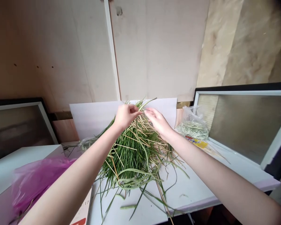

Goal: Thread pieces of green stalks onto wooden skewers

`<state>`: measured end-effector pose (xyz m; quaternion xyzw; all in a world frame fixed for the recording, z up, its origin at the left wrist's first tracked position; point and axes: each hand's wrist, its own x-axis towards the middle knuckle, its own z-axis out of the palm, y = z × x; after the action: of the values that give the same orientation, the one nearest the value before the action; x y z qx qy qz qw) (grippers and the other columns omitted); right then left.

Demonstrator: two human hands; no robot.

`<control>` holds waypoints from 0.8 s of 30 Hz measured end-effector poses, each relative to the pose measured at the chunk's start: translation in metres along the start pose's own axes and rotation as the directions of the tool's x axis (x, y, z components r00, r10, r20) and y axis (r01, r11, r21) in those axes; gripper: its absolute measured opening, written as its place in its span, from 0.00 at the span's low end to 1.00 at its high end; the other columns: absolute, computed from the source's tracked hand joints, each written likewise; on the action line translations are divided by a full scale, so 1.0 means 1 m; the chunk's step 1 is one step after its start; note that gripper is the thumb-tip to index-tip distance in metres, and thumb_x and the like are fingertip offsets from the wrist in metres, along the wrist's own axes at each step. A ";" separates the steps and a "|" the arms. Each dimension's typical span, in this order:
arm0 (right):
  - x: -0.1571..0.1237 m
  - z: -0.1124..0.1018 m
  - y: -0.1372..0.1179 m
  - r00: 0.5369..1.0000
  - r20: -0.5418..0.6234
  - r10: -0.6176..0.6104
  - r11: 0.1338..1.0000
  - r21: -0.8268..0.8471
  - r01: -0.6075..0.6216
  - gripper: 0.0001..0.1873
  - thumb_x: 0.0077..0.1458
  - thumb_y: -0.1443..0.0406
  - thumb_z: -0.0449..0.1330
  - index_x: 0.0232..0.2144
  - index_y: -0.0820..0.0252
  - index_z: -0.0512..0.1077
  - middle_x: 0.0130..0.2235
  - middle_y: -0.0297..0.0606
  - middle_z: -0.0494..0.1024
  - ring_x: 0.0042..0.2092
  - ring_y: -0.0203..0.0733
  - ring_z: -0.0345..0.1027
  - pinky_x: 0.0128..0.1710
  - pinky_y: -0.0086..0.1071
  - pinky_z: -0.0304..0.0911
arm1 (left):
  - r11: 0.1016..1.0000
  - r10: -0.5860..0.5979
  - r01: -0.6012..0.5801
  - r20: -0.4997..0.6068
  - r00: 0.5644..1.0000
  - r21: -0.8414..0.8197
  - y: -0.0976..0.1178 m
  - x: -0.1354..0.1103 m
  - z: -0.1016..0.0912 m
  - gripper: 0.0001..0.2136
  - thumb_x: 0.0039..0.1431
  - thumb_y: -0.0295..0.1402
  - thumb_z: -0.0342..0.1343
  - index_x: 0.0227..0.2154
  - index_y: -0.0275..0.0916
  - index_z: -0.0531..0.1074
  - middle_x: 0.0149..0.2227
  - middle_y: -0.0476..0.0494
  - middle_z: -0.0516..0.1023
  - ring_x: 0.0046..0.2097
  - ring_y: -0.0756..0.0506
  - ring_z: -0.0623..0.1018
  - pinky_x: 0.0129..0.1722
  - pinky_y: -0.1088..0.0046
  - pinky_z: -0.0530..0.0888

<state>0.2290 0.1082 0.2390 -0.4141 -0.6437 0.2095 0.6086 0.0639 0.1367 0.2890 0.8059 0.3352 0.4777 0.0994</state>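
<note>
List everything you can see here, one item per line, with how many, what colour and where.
grass stems: one pile, green with straw-coloured stalks, middle of the table
table: one, white, under the pile
white sheet: one, leaning on the wall behind the pile
clear bag: one, greenish contents, right of the pile
yellow packet: one, just in front of the clear bag
pink bag: one, near left, on a white box
left framed panel: one, black and white frame
right framed panel: one, black and white frame
left hand: pinching a stem at the pile's far end
right hand: fingers extended to the same stem
</note>
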 end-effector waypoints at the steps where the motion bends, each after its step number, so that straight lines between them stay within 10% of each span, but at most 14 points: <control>1: 0.014 0.005 -0.007 0.999 -0.042 -0.019 1.000 0.012 0.019 0.18 0.72 0.54 0.51 0.54 0.58 0.67 0.60 0.52 0.75 0.59 0.47 0.72 0.56 0.41 0.70 | 1.000 0.025 -0.025 -0.007 1.000 -0.005 0.004 0.002 0.005 0.09 0.54 0.34 0.67 0.24 0.37 0.76 0.21 0.49 0.78 0.25 0.49 0.75 0.29 0.73 0.71; 8: 0.026 0.009 -0.031 0.971 -0.093 -0.220 0.970 -0.126 0.208 0.16 0.76 0.59 0.41 0.42 0.54 0.66 0.30 0.31 0.68 0.32 0.39 0.68 0.36 0.32 0.63 | 0.990 0.140 -0.140 0.045 0.989 -0.008 0.015 -0.025 0.039 0.07 0.63 0.27 0.57 0.31 0.36 0.79 0.29 0.45 0.84 0.31 0.47 0.80 0.35 0.70 0.76; 12: 0.004 -0.020 -0.022 0.965 0.124 -0.229 0.902 -0.345 0.258 0.12 0.71 0.66 0.53 0.32 0.55 0.69 0.25 0.28 0.64 0.27 0.38 0.58 0.33 0.33 0.51 | 0.961 0.218 -0.236 0.128 0.968 0.146 0.002 -0.063 0.025 0.07 0.66 0.34 0.60 0.37 0.38 0.82 0.35 0.44 0.85 0.30 0.47 0.78 0.36 0.69 0.74; 18: -0.022 -0.035 0.002 0.884 0.464 -0.059 0.838 -0.459 0.297 0.14 0.68 0.63 0.60 0.28 0.56 0.69 0.26 0.31 0.70 0.29 0.39 0.60 0.32 0.33 0.48 | 0.809 0.380 -0.288 -0.082 0.921 0.513 -0.017 -0.098 -0.009 0.14 0.73 0.43 0.52 0.45 0.38 0.75 0.40 0.41 0.82 0.41 0.43 0.79 0.39 0.68 0.72; 24: -0.043 -0.014 0.023 0.787 0.617 0.021 0.898 -0.358 0.257 0.11 0.69 0.66 0.56 0.32 0.57 0.71 0.32 0.34 0.76 0.35 0.42 0.67 0.36 0.33 0.56 | 0.869 0.164 -0.302 0.348 0.923 0.393 -0.015 -0.094 -0.003 0.19 0.74 0.49 0.48 0.40 0.40 0.75 0.36 0.44 0.80 0.39 0.42 0.79 0.38 0.67 0.73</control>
<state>0.2446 0.0837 0.1974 -0.4047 -0.8589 0.1465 0.2776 0.0243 0.0880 0.2171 0.9057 0.3140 0.2689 -0.0936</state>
